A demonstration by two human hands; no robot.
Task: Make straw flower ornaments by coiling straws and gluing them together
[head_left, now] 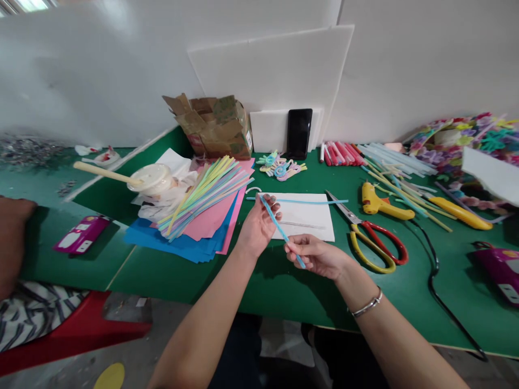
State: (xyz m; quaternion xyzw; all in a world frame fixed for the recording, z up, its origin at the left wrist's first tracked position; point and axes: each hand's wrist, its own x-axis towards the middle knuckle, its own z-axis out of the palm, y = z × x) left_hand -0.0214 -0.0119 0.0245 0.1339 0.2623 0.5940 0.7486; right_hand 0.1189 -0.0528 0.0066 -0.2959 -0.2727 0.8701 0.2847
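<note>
A light blue pipe cleaner point(279, 221) slants between my hands above the table. Near its upper end, the fingers of my left hand point(259, 227) are closed on it. My right hand point(314, 255) pinches the same stem close to its lower end. Behind them, a second blue pipe cleaner point(312, 202) lies across a white sheet point(306, 221) on the table. Just right of the sheet rest scissors point(375, 237) with one red and one yellow handle, blades partly apart. Twisted pastel pipe-cleaner shapes point(281, 166) lie behind the sheet.
Left are loose pipe cleaners point(206, 194) on pink and blue paper point(170, 240), a tub point(151, 178) with a stick and a cardboard box point(219, 127). A phone point(299, 133) leans behind. Right are markers point(343, 154), a glue gun point(383, 202) and its cord point(436, 270). Another person's arm point(14, 232) is far left.
</note>
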